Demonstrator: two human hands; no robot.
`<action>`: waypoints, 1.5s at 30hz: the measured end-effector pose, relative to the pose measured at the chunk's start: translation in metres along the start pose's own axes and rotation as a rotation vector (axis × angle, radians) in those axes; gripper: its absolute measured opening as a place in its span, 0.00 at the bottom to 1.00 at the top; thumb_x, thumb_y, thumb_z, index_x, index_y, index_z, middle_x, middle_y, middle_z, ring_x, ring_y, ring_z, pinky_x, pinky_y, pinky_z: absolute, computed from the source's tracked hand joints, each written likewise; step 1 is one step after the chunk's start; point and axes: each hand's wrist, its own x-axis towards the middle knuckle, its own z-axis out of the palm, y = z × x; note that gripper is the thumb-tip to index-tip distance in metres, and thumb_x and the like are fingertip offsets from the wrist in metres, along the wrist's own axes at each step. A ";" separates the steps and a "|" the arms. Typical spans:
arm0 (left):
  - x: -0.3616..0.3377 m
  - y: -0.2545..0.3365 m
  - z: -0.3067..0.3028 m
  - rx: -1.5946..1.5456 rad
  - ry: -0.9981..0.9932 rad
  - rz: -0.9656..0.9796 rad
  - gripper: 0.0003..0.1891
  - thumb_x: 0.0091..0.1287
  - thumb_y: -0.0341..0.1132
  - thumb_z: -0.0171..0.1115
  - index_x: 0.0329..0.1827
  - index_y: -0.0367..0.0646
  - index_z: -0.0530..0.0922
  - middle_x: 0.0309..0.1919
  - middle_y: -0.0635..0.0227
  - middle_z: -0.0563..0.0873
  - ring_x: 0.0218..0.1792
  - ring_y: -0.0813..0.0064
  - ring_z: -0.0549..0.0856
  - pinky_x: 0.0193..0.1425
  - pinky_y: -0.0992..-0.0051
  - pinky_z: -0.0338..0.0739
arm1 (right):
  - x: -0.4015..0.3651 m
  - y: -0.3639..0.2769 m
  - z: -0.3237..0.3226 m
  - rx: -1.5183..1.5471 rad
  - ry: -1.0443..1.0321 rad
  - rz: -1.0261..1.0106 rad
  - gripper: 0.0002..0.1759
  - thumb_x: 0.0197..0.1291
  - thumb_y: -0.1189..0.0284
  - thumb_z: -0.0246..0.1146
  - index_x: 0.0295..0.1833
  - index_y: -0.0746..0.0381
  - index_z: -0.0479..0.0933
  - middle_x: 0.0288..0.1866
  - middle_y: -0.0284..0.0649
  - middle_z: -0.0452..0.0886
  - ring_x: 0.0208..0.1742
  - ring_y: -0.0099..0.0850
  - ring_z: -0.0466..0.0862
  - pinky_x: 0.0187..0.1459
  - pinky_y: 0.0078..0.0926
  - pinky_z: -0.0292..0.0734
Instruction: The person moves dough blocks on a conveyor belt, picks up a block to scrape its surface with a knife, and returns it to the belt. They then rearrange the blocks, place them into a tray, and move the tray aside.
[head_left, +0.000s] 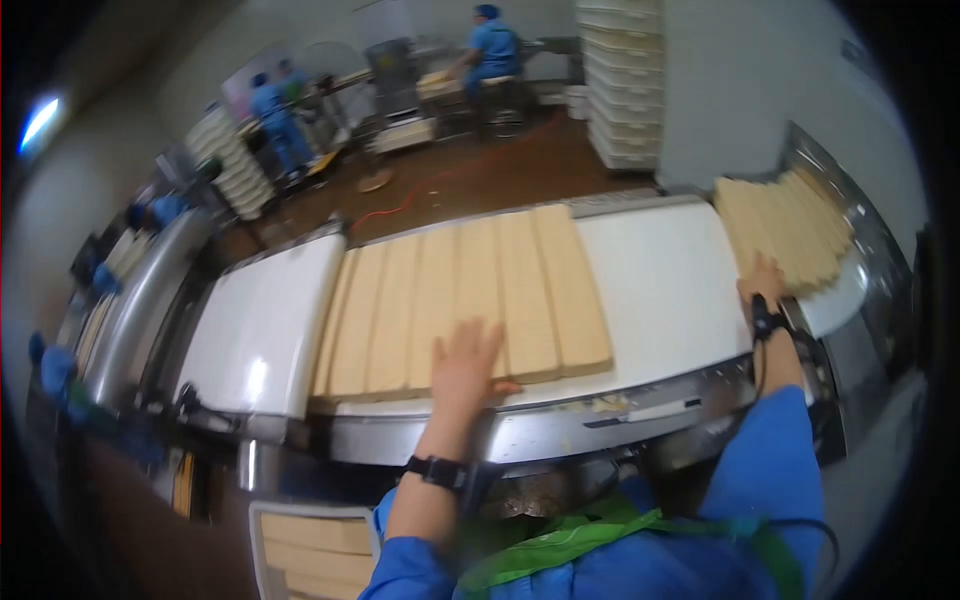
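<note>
Long pale-yellow slabs (455, 290) lie side by side on a white conveyor belt (655, 280). My left hand (466, 362) is over their near ends, its fingers spread and the palm facing down. At the right, a second batch of similar slabs (778, 225) stands close together at the belt's end, partly on a metal surface. My right hand (763, 278) rests at the near left corner of that batch, fingers stretched out against the slabs. Both wrists wear black bands.
A metal rail (540, 432) with crumbs runs along the belt's near side. Below it stands a white crate (257, 560) of slabs. To the left are another white belt (255, 330) and a steel roller (150, 300). Stacked crates (622, 90) and several people in blue are farther back.
</note>
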 end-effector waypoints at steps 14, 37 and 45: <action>0.001 0.021 0.001 -0.019 -0.006 -0.008 0.50 0.39 0.55 0.75 0.70 0.58 0.62 0.71 0.56 0.61 0.71 0.50 0.60 0.68 0.41 0.52 | -0.017 -0.038 -0.018 0.122 -0.140 0.014 0.40 0.51 0.55 0.62 0.68 0.57 0.61 0.54 0.63 0.74 0.54 0.51 0.79 0.51 0.42 0.77; -0.004 0.036 0.009 -0.059 0.068 0.130 0.51 0.38 0.59 0.71 0.69 0.54 0.63 0.69 0.58 0.64 0.69 0.50 0.61 0.68 0.43 0.53 | -0.025 0.012 -0.017 0.097 0.024 0.026 0.37 0.49 0.58 0.67 0.64 0.59 0.64 0.60 0.56 0.67 0.61 0.52 0.66 0.62 0.48 0.59; -0.009 0.037 0.009 -0.052 0.084 0.135 0.47 0.41 0.57 0.72 0.68 0.55 0.65 0.68 0.59 0.66 0.68 0.50 0.62 0.67 0.42 0.55 | -0.035 -0.003 -0.021 0.293 -0.144 0.080 0.39 0.48 0.59 0.66 0.66 0.59 0.62 0.60 0.59 0.68 0.60 0.54 0.71 0.58 0.45 0.69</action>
